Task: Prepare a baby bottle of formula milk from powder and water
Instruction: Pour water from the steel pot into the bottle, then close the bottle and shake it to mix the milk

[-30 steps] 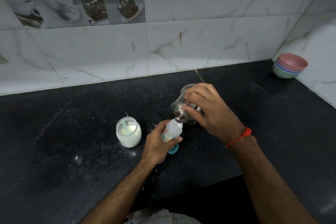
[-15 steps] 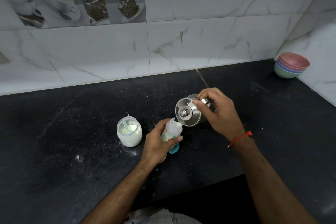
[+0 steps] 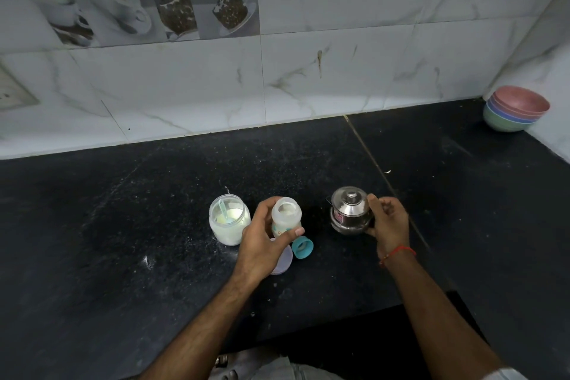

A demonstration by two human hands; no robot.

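The baby bottle [image 3: 285, 216] stood upright on the black desk [image 3: 123, 241], its top off. The left hand [image 3: 265, 244] held it round the middle, likely so it would not tip. Right of the bottle, the steel pot [image 3: 350, 214] sat upright on the desk with its lid on. The right hand [image 3: 387, 222] held the pot's side. The powder jar [image 3: 229, 219] stood open just left of the bottle. The teal ring [image 3: 302, 247] lay just in front of the bottle.
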